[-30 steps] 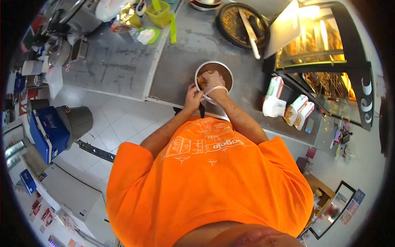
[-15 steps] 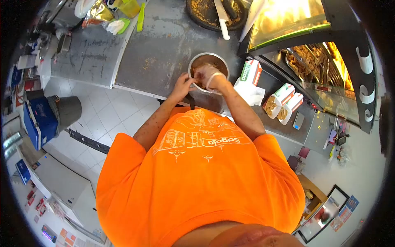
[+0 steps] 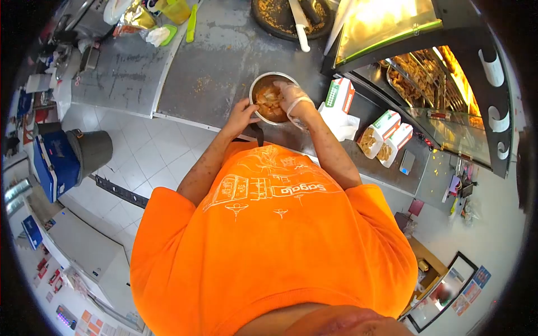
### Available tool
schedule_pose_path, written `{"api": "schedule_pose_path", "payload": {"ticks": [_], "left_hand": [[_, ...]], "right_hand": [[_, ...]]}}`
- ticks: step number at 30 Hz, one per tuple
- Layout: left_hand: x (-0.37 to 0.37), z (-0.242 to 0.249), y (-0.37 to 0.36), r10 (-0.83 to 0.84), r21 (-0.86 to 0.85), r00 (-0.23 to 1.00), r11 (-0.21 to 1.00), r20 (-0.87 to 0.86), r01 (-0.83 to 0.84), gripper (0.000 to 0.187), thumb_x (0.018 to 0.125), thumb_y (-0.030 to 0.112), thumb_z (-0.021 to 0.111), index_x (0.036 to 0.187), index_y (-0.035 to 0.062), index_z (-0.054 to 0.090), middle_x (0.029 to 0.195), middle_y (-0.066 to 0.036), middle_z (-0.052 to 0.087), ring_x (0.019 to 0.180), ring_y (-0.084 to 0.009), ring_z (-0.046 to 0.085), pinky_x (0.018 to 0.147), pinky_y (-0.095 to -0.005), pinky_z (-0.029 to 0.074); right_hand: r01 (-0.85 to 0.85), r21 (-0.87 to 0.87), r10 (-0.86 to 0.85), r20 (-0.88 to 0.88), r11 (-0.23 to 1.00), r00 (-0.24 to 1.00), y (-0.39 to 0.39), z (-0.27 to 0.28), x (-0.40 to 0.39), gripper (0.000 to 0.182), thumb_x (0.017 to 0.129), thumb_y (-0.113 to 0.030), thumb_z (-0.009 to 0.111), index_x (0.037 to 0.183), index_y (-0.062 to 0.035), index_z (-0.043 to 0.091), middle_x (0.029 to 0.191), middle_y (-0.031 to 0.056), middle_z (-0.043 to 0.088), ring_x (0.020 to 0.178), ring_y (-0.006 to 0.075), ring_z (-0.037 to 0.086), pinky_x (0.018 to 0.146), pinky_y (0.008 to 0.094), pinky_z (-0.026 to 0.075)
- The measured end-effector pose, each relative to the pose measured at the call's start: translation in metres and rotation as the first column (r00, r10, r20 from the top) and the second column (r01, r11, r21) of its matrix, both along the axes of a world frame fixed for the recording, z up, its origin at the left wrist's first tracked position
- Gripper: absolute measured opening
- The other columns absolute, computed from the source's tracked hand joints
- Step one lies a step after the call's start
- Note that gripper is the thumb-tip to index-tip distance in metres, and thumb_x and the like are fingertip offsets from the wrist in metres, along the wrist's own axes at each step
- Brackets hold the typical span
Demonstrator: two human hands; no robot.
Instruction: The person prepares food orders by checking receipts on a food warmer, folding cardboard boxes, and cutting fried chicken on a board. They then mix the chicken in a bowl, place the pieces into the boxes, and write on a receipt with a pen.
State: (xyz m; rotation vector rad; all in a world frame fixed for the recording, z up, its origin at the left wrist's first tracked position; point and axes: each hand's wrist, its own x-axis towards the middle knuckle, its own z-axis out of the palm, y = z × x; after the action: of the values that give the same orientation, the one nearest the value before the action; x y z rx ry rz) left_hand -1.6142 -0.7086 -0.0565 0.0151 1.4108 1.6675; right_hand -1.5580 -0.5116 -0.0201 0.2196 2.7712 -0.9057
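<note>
A round metal bowl (image 3: 253, 84) with orange-brown coated food pieces (image 3: 269, 99) in it stands near the counter's front edge. My left hand (image 3: 242, 116) grips the bowl's rim on its left side. Over the right side of the bowl is my right hand (image 3: 290, 98), in a clear plastic glove, its fingers reaching in beside the food. Whether those fingers hold a piece cannot be made out. To the right, white paper and an upright printed box (image 3: 340, 95) stand close to my right forearm.
A dark stone mortar (image 3: 269, 28) with a knife (image 3: 300, 28) across it lies at the back. Two food-filled boxes (image 3: 379, 133) and a small device (image 3: 408, 162) are on the right, below a lit glass display case (image 3: 443, 120). A green utensil (image 3: 191, 23) lies back left.
My right hand has lifted from deep in the bowl to its right side, uncovering the food. The bowl has shifted slightly left, with my left hand still at its rim.
</note>
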Motion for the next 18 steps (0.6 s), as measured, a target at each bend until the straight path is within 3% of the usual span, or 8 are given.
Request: {"api": "schedule_pose_path", "payload": {"ticks": [2,3,6,10,12,13,16,18], "left_hand": [[-0.004,0.002,-0.002,-0.078,0.016,0.996,0.997,-0.047,0.079,0.027,0.091,0.012,0.049,0.116,0.0023,0.055,0.112,-0.009,0.055,0.106,-0.0193,0.055,0.085,-0.0382,0.054],[-0.008,0.002,-0.002,-0.085,0.021,0.995,0.996,-0.049,0.086,0.027,0.091,0.012,0.049,0.116,0.0023,0.055,0.112,-0.009,0.055,0.106,-0.0193,0.055,0.085,-0.0382,0.054],[-0.014,0.001,-0.008,-0.194,-0.012,0.98,0.981,-0.046,0.194,0.027,0.091,0.012,0.049,0.115,0.0017,0.055,0.112,-0.008,0.055,0.106,-0.019,0.055,0.085,-0.0379,0.054],[-0.021,0.01,-0.012,-0.027,0.052,0.999,0.998,0.043,0.025,0.022,0.089,0.012,0.053,0.106,-0.0005,0.058,0.103,-0.006,0.055,0.099,-0.0177,0.057,0.076,-0.0356,0.058],[-0.015,0.016,-0.013,-0.029,0.047,0.999,0.999,0.039,0.028,0.023,0.089,0.012,0.053,0.107,-0.0007,0.058,0.103,-0.006,0.054,0.099,-0.0182,0.057,0.076,-0.0353,0.058],[-0.01,0.024,-0.01,-0.066,0.041,0.997,0.997,-0.048,0.068,0.025,0.09,0.011,0.051,0.111,0.0002,0.056,0.108,-0.008,0.054,0.103,-0.019,0.056,0.079,-0.0372,0.057],[0.008,0.032,0.001,-0.061,0.015,0.985,0.998,-0.16,0.064,0.027,0.091,0.011,0.048,0.116,0.0015,0.054,0.113,-0.009,0.054,0.107,-0.0202,0.055,0.082,-0.0393,0.056],[0.022,0.034,0.005,-0.02,-0.013,0.984,1.0,-0.174,0.018,0.028,0.091,0.011,0.048,0.117,0.0017,0.054,0.113,-0.009,0.054,0.107,-0.0206,0.055,0.082,-0.0394,0.056]], "right_hand": [[0.061,0.009,-0.06,-0.11,0.998,0.992,-0.021,0.02,-0.003,0.041,0.069,-0.016,0.066,0.109,-0.0057,0.062,0.101,0.0202,0.064,0.098,0.0352,0.061,0.085,0.0389,0.049],[-0.151,0.12,0.147,0.043,0.981,0.988,-0.029,0.01,-0.013,0.037,0.071,-0.022,0.069,0.104,-0.0072,0.064,0.096,0.0194,0.066,0.093,0.0353,0.063,0.08,0.0411,0.05],[-0.227,0.181,0.187,0.214,0.957,0.959,-0.04,-0.001,-0.011,0.03,0.073,-0.017,0.067,0.103,-0.0138,0.066,0.092,0.0175,0.067,0.091,0.0338,0.064,0.078,0.0393,0.051],[-0.331,0.215,0.267,0.279,0.919,0.922,-0.02,0.037,-0.008,0.039,0.076,-0.016,0.067,0.114,-0.0174,0.062,0.101,0.0192,0.065,0.094,0.0348,0.063,0.08,0.0391,0.051],[-0.019,0.324,-0.004,0.07,0.946,0.998,-0.028,0.057,0.009,0.055,0.075,-0.02,0.068,0.127,-0.0162,0.051,0.112,0.0221,0.06,0.098,0.0372,0.061,0.083,0.0398,0.05],[0.041,0.302,-0.088,0.143,0.952,0.986,-0.035,0.054,0.01,0.071,0.073,-0.02,0.069,0.137,-0.0146,0.038,0.105,0.0199,0.062,0.098,0.0392,0.06,0.081,0.0403,0.051],[0.135,0.233,-0.186,0.216,0.963,0.959,-0.045,0.025,0.003,0.073,0.071,-0.019,0.071,0.134,-0.0044,0.039,0.115,0.0233,0.058,0.1,0.0366,0.061,0.084,0.0399,0.05],[0.01,0.151,-0.022,0.079,0.988,0.997,-0.023,0.006,0.011,0.063,0.07,-0.018,0.071,0.128,-0.0085,0.05,0.106,0.0193,0.063,0.097,0.0322,0.063,0.082,0.0383,0.051]]}}
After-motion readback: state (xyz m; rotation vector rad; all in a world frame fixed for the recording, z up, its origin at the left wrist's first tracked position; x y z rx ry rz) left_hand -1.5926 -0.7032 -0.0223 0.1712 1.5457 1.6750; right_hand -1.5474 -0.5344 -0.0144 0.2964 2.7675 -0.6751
